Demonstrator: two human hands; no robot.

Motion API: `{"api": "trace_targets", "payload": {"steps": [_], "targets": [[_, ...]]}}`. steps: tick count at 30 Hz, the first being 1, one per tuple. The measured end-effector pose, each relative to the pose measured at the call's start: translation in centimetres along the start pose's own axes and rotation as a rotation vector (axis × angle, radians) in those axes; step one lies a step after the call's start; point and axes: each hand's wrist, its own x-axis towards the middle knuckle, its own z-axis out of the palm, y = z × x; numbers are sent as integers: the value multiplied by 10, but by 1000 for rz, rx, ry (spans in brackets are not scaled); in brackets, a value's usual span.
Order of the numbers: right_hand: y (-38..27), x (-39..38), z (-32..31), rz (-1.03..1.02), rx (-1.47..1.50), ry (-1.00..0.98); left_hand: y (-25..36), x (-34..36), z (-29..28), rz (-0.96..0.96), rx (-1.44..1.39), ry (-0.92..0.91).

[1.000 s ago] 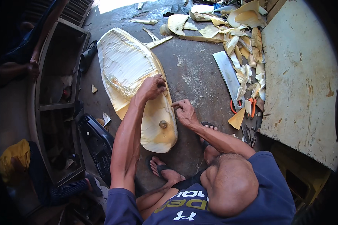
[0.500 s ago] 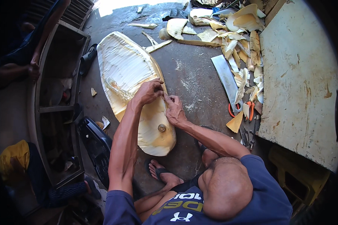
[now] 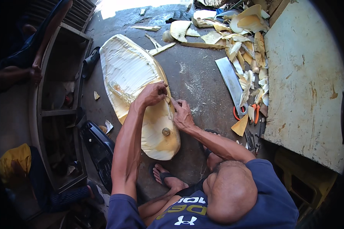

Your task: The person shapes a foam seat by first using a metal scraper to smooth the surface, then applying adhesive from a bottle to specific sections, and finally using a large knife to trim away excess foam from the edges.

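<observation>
A long cream foam piece (image 3: pixel 153 143), shaped like a motorcycle seat pad, lies on the floor before me. Its far half is ribbed and wrinkled, its near half smoother. My left hand (image 3: pixel 155 93) reaches across it with curled fingers pinched at its right edge; what they hold is hidden. Close beside it, my right hand (image 3: pixel 183 115) has its forefinger pointing at the same edge and its other fingers folded; I cannot make out anything in its grip. Crumpled clear plastic (image 3: pixel 117 91) rests on the foam, and a round brown lump (image 3: pixel 166 131) sits nearer me.
At right are a wide metal blade (image 3: pixel 229 78), orange-handled pliers (image 3: pixel 256 113) and a heap of foam scraps (image 3: pixel 239 45), beside a pale worn board (image 3: pixel 305 76). A metal-framed cabinet (image 3: pixel 59 112) stands left, by a black plastic seat base (image 3: pixel 97 147). Other people's limbs show far left.
My right hand has shifted slightly right and toward me, its forefinger now straighter. My left hand stays at the foam's edge. The whole view has shifted a little.
</observation>
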Motion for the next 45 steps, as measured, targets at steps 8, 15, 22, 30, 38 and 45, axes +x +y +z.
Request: {"api": "trace_targets", "payload": {"steps": [8,15,22,30,38,45], "targets": [[-28,8,2,-73,-89,-21,4,-3,-1,-133,-256,-10],[-32,2,-7,-136,-162,-85,0,0,-3,-79,-266,39],[-31,-23,-20,-376,-102,54,-1,-8,-1,-45,-108,36],[4,-35,-37,-187,-56,31,15,-47,-9,-152,133,1141],[-8,-35,-20,-123,-141,22,-83,-74,8,-928,-361,1172],[24,-32,-33,-192,-95,-53,-59,-68,-6,-492,-1404,1021]]}}
